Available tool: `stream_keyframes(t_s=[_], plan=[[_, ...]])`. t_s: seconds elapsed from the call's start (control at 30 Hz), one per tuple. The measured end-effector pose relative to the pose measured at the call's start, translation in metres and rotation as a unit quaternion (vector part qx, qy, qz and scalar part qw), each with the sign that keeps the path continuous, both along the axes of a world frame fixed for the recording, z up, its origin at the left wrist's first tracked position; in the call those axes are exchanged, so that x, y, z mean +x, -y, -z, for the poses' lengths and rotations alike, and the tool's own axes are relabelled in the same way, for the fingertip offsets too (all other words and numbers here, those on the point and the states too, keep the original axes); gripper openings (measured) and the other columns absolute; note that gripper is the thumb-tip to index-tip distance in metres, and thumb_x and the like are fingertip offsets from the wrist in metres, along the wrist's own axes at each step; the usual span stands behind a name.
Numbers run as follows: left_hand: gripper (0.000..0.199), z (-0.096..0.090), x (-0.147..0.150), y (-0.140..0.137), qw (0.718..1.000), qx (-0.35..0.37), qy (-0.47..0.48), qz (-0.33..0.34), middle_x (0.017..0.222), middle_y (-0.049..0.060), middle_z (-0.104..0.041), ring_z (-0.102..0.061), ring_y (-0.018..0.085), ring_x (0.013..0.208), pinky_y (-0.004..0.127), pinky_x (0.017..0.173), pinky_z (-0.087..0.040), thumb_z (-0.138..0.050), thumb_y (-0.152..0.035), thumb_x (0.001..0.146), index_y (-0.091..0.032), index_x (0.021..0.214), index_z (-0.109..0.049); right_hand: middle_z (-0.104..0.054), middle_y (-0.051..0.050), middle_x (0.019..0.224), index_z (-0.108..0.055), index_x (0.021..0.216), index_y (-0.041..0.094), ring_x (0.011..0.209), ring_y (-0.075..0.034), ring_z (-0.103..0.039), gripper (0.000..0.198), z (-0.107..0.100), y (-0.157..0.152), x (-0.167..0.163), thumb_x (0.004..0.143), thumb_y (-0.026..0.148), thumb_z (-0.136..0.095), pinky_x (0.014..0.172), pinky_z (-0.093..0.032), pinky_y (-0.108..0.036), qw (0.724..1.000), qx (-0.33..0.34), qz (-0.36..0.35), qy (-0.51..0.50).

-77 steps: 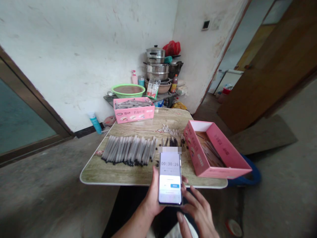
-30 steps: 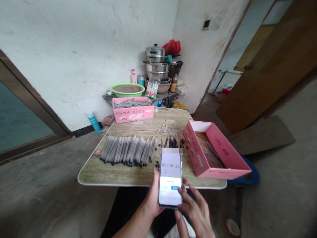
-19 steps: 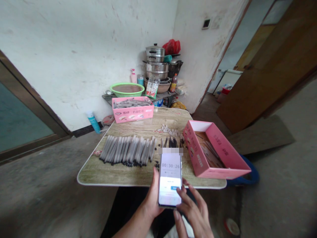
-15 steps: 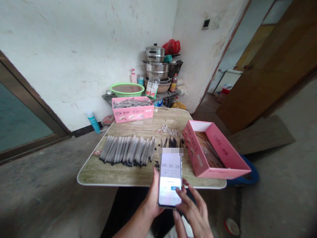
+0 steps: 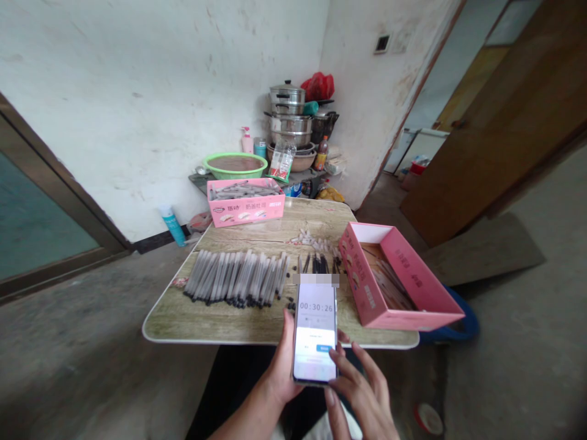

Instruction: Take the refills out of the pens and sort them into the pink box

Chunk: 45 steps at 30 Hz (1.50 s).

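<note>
My left hand [image 5: 283, 360] is wrapped round a smartphone [image 5: 315, 333], held upright over the table's near edge. Its lit screen reads 00:30:26, with a pop-up and a blue button below. My right hand [image 5: 360, 385] is at the phone's lower right, fingers spread, one fingertip by the blue button; whether it touches the glass I cannot tell. Beyond the phone lies a row of pens [image 5: 238, 278] with clear barrels and black ends. Several black pen parts [image 5: 321, 263] and small whitish pieces [image 5: 312, 239] lie right of them.
A pink box [image 5: 247, 211] full of pens stands at the table's far left. Another pink box [image 5: 367, 299], holding some thin rods, sits at the right edge of the table [image 5: 206, 330]. Behind are a green basin [image 5: 235, 173] and stacked pots [image 5: 290, 122].
My right hand has shifted slightly right, its fingertip moving off the blue button toward the phone's edge. The phone and my left hand stay put.
</note>
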<state>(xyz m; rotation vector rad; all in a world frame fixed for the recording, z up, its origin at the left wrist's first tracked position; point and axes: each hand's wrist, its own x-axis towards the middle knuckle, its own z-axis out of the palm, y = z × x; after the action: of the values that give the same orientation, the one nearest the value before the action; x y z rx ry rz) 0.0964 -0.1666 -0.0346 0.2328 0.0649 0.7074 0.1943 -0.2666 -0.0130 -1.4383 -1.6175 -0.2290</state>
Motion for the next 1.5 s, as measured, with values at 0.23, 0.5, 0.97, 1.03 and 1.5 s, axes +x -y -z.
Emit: stream_keyframes(t_s=[0.23, 0.5, 0.97, 1.03, 1.5], plan=[[0.096, 0.0005, -0.0004, -0.0005, 1.000, -0.003, -0.015, 0.003, 0.105, 0.023, -0.067, -0.064, 0.027, 0.090, 0.036, 0.082, -0.045, -0.023, -0.079, 0.082, -0.003, 0.133, -0.052, -0.071, -0.005, 0.108, -0.067, 0.088, 0.021, 0.122, -0.031, -0.052, 0.008, -0.0027, 0.0003, 0.0007, 0.086, 0.017, -0.061, 0.091, -0.045, -0.042, 1.000, 0.009, -0.006, -0.014], [0.095, -0.0026, 0.0000, -0.0015, 1.000, 0.012, -0.014, 0.004, 0.105, 0.022, -0.067, -0.065, 0.027, 0.090, 0.035, 0.080, -0.046, -0.023, -0.080, 0.082, -0.006, 0.134, -0.052, -0.072, -0.005, 0.103, -0.066, 0.084, 0.022, 0.118, -0.031, -0.056, 0.008, -0.0019, -0.0022, -0.0012, 0.087, 0.021, -0.059, 0.089, -0.048, -0.042, 0.999, 0.031, 0.010, -0.013], [0.095, -0.0070, -0.0001, -0.0025, 1.000, 0.015, -0.002, -0.001, 0.106, 0.022, -0.066, -0.065, 0.027, 0.090, 0.036, 0.084, -0.045, -0.020, -0.077, 0.084, -0.004, 0.138, -0.046, -0.072, -0.004, 0.106, -0.066, 0.087, 0.021, 0.121, -0.030, -0.054, 0.009, -0.0045, -0.0022, -0.0011, 0.086, 0.016, -0.060, 0.090, -0.047, -0.042, 0.999, 0.030, -0.003, -0.016], [0.095, -0.0072, 0.0000, -0.0026, 1.000, 0.015, 0.000, 0.000, 0.106, 0.022, -0.066, -0.065, 0.027, 0.091, 0.036, 0.084, -0.045, -0.020, -0.077, 0.084, -0.004, 0.139, -0.045, -0.071, -0.004, 0.107, -0.066, 0.088, 0.021, 0.121, -0.030, -0.053, 0.010, -0.0052, -0.0020, -0.0001, 0.086, 0.015, -0.060, 0.090, -0.046, -0.042, 1.000, 0.026, -0.005, -0.012], [0.097, -0.0008, 0.0004, -0.0013, 1.000, 0.003, 0.003, 0.002, 0.108, 0.024, -0.065, -0.065, 0.027, 0.091, 0.037, 0.084, -0.045, -0.021, -0.079, 0.083, -0.003, 0.142, -0.041, -0.070, -0.004, 0.110, -0.068, 0.095, 0.022, 0.123, -0.031, -0.051, 0.015, -0.0039, -0.0009, 0.0022, 0.085, 0.013, -0.060, 0.091, -0.046, -0.043, 1.000, 0.012, -0.016, -0.003]])
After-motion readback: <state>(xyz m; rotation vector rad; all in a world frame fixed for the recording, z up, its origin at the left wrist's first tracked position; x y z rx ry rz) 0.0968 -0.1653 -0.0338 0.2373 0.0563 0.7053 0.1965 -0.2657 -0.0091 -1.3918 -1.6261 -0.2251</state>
